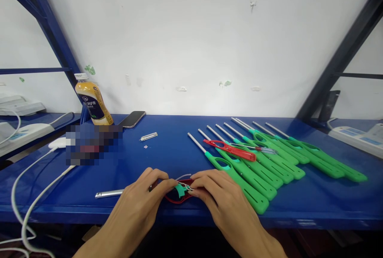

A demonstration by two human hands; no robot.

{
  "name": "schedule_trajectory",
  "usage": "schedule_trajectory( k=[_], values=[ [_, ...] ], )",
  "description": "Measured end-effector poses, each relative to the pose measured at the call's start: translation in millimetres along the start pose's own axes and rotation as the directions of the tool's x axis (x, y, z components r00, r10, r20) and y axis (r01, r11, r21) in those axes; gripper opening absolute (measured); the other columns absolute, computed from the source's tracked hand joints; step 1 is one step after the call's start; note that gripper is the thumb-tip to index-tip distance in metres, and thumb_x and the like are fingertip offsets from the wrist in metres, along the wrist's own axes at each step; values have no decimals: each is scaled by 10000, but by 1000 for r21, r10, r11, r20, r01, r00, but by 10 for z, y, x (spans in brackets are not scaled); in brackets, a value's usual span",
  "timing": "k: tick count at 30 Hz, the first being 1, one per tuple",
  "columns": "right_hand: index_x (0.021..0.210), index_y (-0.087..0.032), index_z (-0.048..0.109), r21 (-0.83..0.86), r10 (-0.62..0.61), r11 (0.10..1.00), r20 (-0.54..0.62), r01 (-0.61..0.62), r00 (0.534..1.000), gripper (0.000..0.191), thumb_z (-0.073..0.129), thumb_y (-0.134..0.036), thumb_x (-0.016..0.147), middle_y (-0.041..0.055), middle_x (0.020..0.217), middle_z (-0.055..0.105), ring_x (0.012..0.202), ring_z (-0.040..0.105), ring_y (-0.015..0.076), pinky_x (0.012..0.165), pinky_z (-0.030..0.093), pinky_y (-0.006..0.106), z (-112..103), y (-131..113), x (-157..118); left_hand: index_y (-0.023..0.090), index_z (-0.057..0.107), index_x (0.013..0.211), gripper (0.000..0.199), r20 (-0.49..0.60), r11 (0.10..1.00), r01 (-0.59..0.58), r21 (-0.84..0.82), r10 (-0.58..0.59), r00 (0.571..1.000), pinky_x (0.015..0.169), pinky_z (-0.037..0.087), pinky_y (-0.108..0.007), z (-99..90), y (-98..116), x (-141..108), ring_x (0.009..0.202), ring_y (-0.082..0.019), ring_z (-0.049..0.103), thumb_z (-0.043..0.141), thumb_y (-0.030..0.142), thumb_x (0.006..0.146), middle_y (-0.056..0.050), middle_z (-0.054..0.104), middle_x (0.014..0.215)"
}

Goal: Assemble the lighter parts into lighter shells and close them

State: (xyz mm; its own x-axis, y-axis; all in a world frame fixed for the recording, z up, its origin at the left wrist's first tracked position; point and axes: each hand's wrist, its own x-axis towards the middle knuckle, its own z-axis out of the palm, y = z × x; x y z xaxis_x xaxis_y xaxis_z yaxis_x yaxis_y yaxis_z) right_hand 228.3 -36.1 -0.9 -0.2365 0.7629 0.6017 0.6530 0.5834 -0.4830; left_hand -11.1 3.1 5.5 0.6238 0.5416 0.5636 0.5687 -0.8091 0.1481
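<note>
- Remotely, I'm judging this as partway: the red lighter shell (174, 200) is lying open, its teal trigger (180, 190) and white wires (183, 178) showing, no cover on.
- Beyond my right hand (223, 188), a loose red half-shell (239, 152) is resting atop closed green lighters (251, 194).
- My left hand (140, 196) is curling around the shell; my right hand is pinching wires, fingertips nearly meeting.
- The shell is sitting between both hands.
</note>
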Motion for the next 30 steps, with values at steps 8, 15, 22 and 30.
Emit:
schedule_trajectory(
  k=[8,15,22,30],
  values=[
    [983,-227,700,-21,-43,999,-18,42,999,211,540,-280,1111,-2,935,760,871,701,193,838,511,349,2,-5,13,246,638,1241,323,-7,1000,-5,-29,5,1000,743,507,-296,0,13,-1,873,-181,581,415,63,1095,-35,654,1045],
    [976,-227,698,-15,-44,999,-21,44,999,249,511,-298,1123,-2,916,767,833,695,184,803,490,335,-3,-8,-4,233,640,1159,251,-24,997,10,-79,-12,1000,764,510,-300,-3,33,-8,893,-184,581,460,71,1096,-28,660,1018],
    [984,-229,692,-21,-50,999,-10,49,999,251,500,-306,1127,-7,914,763,816,680,184,787,476,340,7,9,-7,227,661,1165,298,-37,1000,-17,-21,16,999,729,510,-294,3,27,2,849,-184,565,431,55,1085,-31,654,998],
    [995,-225,687,-31,-43,999,22,44,999,237,500,-286,1126,-1,926,754,824,682,193,790,473,344,9,13,-28,247,652,1221,389,3,1000,7,2,-7,1000,735,510,-296,7,3,14,858,-180,565,395,7,1055,-29,639,1054]
  ],
)
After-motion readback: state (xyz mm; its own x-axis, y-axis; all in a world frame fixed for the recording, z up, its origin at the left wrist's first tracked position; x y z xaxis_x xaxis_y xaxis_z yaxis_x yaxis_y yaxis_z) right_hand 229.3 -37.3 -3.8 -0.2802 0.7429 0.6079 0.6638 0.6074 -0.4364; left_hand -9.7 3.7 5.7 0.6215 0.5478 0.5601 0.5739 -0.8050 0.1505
